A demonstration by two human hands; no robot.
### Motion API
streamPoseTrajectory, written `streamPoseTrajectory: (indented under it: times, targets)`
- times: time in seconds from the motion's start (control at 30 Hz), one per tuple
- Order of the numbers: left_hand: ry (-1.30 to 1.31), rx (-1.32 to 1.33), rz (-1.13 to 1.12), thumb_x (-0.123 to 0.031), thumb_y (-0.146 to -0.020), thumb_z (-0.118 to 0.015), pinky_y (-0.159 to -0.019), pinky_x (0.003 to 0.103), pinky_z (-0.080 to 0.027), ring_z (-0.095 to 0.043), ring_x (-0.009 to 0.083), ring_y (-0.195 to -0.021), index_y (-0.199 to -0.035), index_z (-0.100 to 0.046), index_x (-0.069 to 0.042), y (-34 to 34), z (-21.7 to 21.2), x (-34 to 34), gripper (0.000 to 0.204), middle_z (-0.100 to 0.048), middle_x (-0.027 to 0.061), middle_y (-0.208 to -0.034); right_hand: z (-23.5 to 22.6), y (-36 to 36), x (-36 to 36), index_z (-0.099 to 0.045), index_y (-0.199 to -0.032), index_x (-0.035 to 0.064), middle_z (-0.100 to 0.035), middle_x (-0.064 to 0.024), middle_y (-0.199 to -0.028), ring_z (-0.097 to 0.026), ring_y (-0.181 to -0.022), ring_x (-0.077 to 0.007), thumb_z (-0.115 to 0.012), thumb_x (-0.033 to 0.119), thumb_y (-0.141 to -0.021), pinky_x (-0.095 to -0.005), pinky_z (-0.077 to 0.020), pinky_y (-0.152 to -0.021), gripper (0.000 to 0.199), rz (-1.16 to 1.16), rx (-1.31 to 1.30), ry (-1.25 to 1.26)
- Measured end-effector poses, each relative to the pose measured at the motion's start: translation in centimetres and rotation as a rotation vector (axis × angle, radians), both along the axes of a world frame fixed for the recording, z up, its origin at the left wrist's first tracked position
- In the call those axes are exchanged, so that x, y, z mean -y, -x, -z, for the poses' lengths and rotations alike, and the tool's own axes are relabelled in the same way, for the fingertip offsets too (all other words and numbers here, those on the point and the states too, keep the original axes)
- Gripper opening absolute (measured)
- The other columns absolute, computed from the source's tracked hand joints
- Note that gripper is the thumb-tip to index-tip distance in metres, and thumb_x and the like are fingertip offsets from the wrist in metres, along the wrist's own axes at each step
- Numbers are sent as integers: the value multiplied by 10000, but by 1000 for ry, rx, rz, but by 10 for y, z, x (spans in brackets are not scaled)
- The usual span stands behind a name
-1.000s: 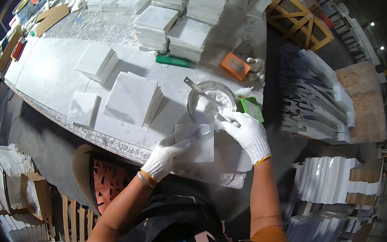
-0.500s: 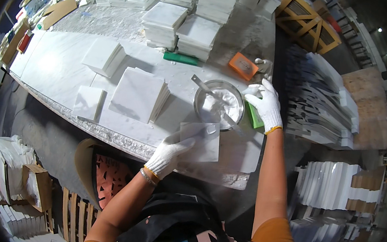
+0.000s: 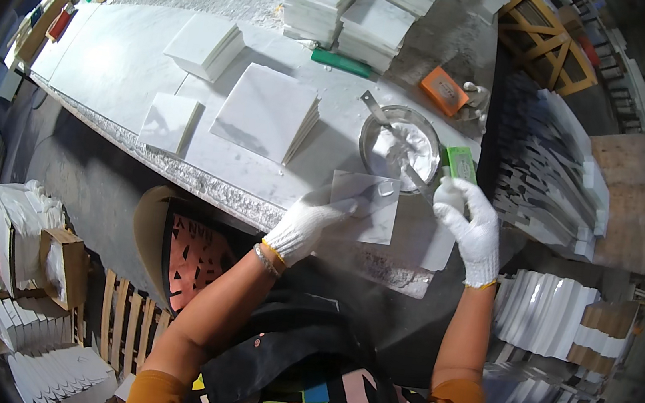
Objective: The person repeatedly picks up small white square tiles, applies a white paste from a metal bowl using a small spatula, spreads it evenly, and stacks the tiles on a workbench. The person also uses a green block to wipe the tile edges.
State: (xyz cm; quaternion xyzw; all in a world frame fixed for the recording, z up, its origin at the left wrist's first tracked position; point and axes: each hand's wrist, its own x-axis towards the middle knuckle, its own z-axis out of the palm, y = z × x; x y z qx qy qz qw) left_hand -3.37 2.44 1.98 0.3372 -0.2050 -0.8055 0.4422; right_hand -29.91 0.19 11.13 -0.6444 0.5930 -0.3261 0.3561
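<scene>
Head: thin square stone tile [image 3: 373, 219]

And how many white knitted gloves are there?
2: one on the left hand, gripping a square white tile; one on the right hand, holding a white bottle. More may be hidden.

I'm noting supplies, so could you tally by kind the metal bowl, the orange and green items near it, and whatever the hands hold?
Bowl: 1 (metal bowl)
Orange: 1 (orange box)
Green: 2 (bright green box, dark green bar)
Held: 2 (square tile in left hand, white bottle in right hand)
Total: 6
</scene>
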Motion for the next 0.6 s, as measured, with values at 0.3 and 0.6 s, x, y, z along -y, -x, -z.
streamPoseTrajectory:
  times: [0.3,0.6]
  targets:
    - [-76,29,-9,-62,-958,-645,-988,348,-542,-646,198,-1128,-1403,-495,73,1,-1,-2,488,-656,144,-1251,4,-13,-11,-758,-1063,65,-735,-123,-957,-719,-828,-244,-823,184,-797,-344,-554,-746,298,-99,-187,43]
    - [-26,23,-7,-56,-958,-639,-1017,346,-523,-636,205,-1159,-1415,-476,88,2,0,-2,506,-632,155,-1292,4,-16,-8,-770,-1015,71,-741,-119,-951,-722,-819,-268,-829,208,-778,-351,-559,-728,280,-114,-295,78]
